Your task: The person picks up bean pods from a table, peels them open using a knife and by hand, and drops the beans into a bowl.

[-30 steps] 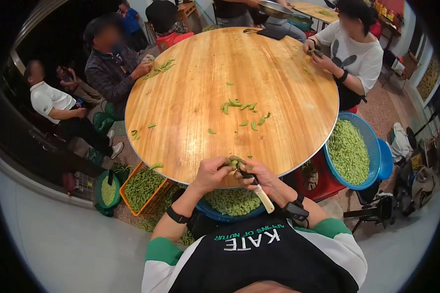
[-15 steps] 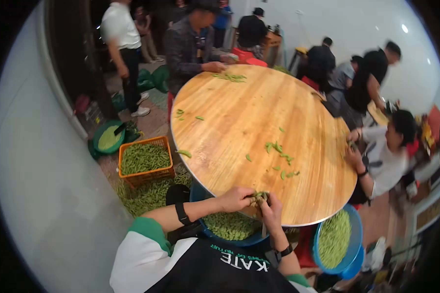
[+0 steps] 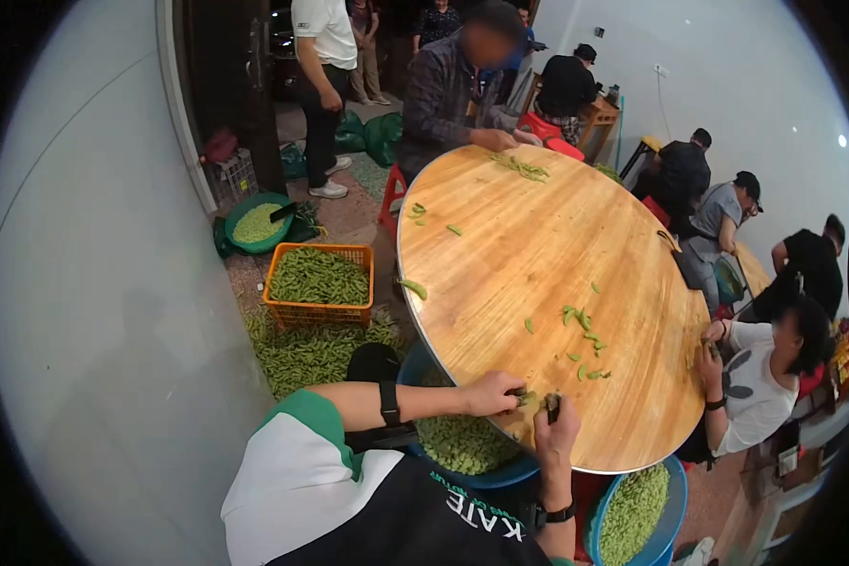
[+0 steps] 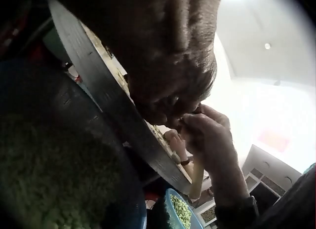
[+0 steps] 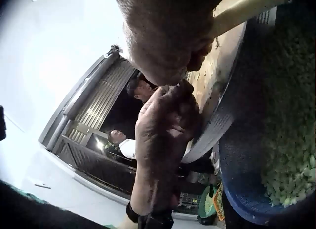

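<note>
Working at the tabletop (image 3: 500,255), we curled our right grip (image 3: 557,434) round a cream tool handle (image 5: 252,11); our left grip (image 3: 487,393) bent nearby (its contents, we couldn't tell).

I see the right hand (image 5: 165,39) gripping a pale handle (image 5: 254,11) near the left hand (image 5: 165,125), worktop (image 5: 232,49) behind, blue basin (image 5: 242,204) of green beans (image 5: 291,130) alongside.

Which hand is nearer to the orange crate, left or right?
Left. In the head view, the left hand is right of the orange crate, at the near edge of the round table; the right hand is farther right, beyond the left hand.
</note>
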Tool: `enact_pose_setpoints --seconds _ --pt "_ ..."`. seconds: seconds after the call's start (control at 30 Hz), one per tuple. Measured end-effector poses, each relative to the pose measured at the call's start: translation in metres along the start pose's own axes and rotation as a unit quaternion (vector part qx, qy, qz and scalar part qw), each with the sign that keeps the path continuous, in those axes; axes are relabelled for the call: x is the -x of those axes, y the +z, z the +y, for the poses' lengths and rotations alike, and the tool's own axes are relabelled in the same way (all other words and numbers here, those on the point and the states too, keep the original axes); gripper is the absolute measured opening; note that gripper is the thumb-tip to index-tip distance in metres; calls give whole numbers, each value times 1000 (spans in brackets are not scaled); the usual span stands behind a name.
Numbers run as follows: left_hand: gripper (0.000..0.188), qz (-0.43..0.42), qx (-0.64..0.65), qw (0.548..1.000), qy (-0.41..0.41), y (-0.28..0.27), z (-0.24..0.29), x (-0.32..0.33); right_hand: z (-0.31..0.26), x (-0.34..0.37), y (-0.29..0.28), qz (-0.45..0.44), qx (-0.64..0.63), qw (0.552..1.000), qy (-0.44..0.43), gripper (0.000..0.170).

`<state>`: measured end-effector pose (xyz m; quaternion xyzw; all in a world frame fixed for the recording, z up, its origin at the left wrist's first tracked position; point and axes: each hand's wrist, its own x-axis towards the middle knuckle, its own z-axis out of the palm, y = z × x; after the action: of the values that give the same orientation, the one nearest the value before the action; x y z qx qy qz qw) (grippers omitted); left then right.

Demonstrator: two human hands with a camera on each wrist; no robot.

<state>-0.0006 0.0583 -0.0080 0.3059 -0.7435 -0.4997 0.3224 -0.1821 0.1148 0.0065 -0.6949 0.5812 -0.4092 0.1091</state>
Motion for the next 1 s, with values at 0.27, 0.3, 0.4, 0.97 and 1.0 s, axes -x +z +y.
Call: enact_pose_setpoints --seconds 0.27,0.3,0.4,0.97,1.0 --pt "32 28 57 998 -4 11 -6 2 -22 2 -4 -52 -31 998 -28 20" --pt "32 27 53 998 -7 10 -8 2 -26 2 -3 -55 -66 996 -9 19" --pt "33 24 50 998 -8 13 -11 4 -14 3 3 -71 -86 992 55 17" --pt "32 -30 233 971 -51 8 -19 -1 1 5 10 -109 -72 990 -48 29" --pt "28 -15 210 977 -26 9 -19 -3 5 4 12 -104 -68 991 -44 29"
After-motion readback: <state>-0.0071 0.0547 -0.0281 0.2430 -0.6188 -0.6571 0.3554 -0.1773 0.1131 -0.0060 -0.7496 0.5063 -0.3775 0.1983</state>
